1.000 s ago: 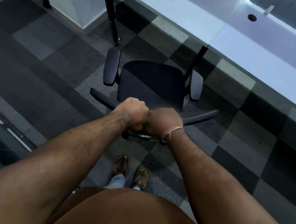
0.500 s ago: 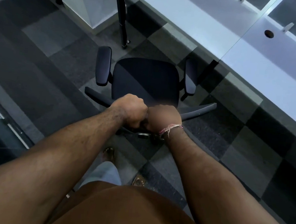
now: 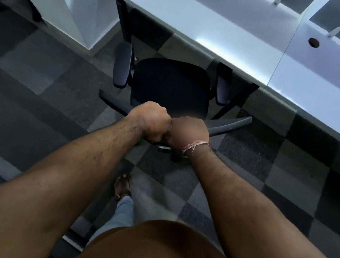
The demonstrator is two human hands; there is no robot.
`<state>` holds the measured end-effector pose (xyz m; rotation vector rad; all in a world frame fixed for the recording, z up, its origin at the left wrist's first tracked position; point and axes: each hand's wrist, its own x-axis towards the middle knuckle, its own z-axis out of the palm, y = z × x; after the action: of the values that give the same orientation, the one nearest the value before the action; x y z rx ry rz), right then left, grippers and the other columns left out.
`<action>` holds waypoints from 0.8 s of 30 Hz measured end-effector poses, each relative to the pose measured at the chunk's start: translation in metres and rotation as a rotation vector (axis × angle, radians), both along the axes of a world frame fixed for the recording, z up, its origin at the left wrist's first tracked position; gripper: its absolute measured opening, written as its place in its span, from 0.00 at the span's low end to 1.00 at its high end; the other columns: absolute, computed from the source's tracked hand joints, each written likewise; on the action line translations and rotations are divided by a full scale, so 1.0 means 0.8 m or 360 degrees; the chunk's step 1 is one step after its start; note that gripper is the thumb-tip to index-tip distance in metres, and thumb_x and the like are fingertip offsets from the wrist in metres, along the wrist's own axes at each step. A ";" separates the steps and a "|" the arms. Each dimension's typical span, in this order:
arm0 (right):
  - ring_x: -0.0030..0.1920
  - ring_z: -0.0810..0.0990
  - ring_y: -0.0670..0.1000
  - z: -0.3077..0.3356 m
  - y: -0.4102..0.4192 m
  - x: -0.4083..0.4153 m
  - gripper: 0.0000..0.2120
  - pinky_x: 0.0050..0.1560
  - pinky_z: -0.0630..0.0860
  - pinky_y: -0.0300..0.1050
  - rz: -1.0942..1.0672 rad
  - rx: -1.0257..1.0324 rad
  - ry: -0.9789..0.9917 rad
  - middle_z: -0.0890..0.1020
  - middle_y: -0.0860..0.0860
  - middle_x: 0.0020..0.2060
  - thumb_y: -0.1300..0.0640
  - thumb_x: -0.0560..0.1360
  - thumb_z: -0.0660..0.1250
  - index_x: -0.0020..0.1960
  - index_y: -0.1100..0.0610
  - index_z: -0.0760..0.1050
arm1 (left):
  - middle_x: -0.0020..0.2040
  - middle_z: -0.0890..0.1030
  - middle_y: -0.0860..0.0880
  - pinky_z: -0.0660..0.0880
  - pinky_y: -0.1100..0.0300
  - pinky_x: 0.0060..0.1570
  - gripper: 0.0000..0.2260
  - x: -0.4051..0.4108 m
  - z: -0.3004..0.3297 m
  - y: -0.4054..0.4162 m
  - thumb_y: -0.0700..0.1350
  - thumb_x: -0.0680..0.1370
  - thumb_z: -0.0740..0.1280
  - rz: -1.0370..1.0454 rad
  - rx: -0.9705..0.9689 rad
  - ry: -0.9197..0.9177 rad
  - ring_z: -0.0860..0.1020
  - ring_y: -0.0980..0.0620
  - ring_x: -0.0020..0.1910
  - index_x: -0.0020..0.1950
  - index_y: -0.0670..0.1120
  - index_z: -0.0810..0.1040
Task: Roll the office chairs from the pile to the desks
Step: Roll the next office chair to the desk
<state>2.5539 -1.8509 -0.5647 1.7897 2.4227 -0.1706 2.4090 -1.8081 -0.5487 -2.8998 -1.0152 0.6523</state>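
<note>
A black office chair [image 3: 169, 84] with two armrests faces the white desk [image 3: 217, 28], seen from above and behind. Its curved backrest top runs left to right under my fists. My left hand [image 3: 151, 122] grips the top of the backrest near its middle. My right hand [image 3: 187, 134], with a thread band at the wrist, grips the backrest right beside it, the two fists touching. The chair's front edge and right armrest [image 3: 222, 88] sit at the desk's near edge, with the armrest's far end under it. The chair's wheels are mostly hidden.
A black desk leg [image 3: 122, 18] stands just left of the chair's left armrest [image 3: 122, 67]. A white pillar [image 3: 72, 7] rises at the back left. A second desk [image 3: 328, 67] with a cable hole adjoins on the right. Checkered grey carpet [image 3: 44, 77] spreads around; my foot [image 3: 122, 184] is below.
The chair has rolled forward toward the desk, its front now at the desk edge. Both hands kept their grip on the backrest and I stepped forward.
</note>
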 end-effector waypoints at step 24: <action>0.39 0.82 0.55 0.000 0.271 -0.110 0.16 0.34 0.66 0.45 -0.0315 0.0048 0.0126 0.82 0.50 0.39 0.39 0.74 0.64 0.44 0.51 0.78 | 0.42 0.82 0.54 0.80 0.52 0.40 0.08 -0.089 -0.005 0.311 0.57 0.76 0.65 -0.0128 0.0005 0.0040 0.81 0.50 0.40 0.44 0.54 0.79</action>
<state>2.4660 -1.6344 -0.5647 2.0731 2.3074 -0.2288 2.3377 -1.5596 -0.5529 -2.9044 -0.8911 0.6802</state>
